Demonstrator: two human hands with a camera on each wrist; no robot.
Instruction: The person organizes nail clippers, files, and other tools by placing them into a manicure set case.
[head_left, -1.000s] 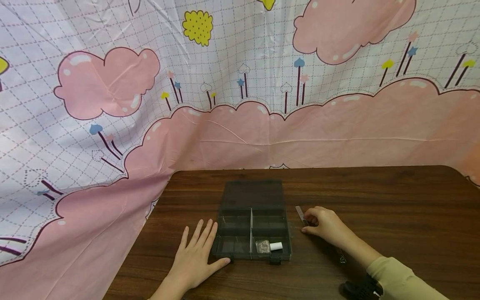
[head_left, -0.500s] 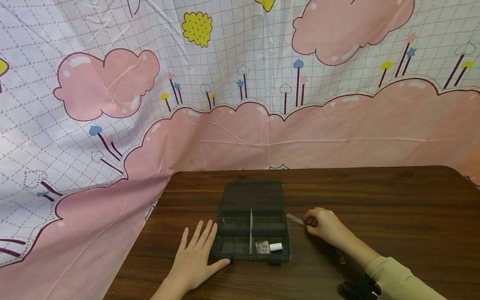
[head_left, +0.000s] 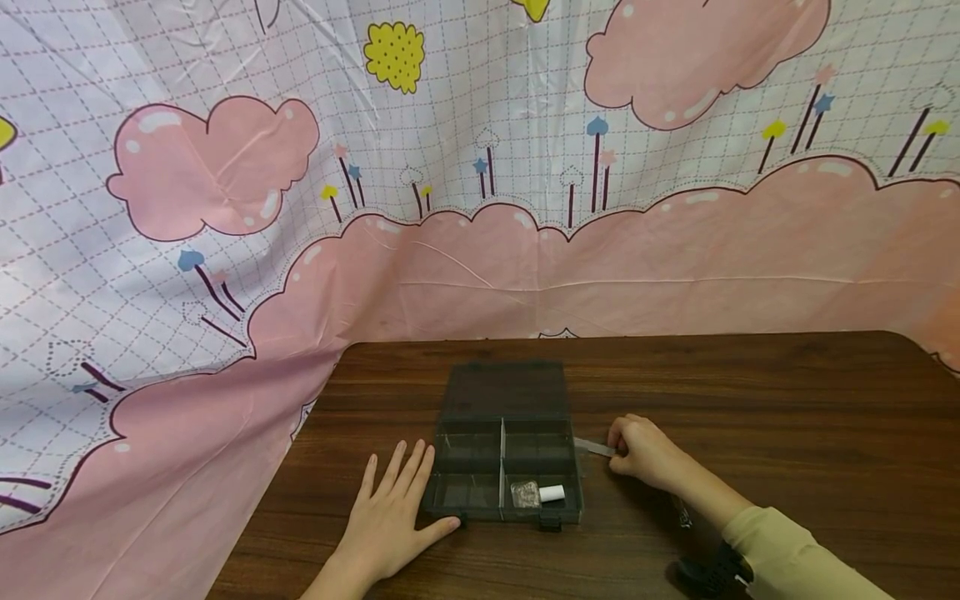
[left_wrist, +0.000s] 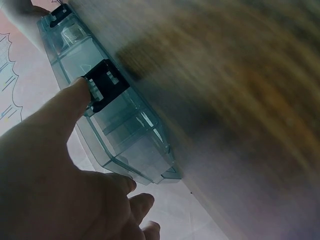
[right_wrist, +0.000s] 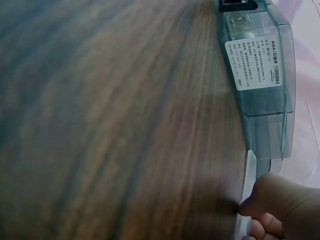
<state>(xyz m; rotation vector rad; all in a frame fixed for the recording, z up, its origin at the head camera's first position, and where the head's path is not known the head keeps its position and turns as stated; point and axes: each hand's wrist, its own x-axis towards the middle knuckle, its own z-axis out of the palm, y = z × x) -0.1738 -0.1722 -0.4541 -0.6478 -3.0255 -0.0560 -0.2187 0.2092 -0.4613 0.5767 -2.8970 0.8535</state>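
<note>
Left hand [head_left: 390, 517]: lay flat, fingers spread, thumb touching organizer box [head_left: 504, 467]
Right hand [head_left: 643, 454]: pinched divider strip [head_left: 595, 447]; at box's 3 o'clock

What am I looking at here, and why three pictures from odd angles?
One person works with bare hands; no machine. The wide picture comes from a camera on their head, the two close ones from cameras on each wrist. On the wooden table sits an open clear organizer box with compartments; one holds a small white piece and a shiny bit beside it. The left hand lies flat beside the box, thumb touching its front edge. The right hand pinches a thin clear strip, likely a divider, at the box's right side.
</note>
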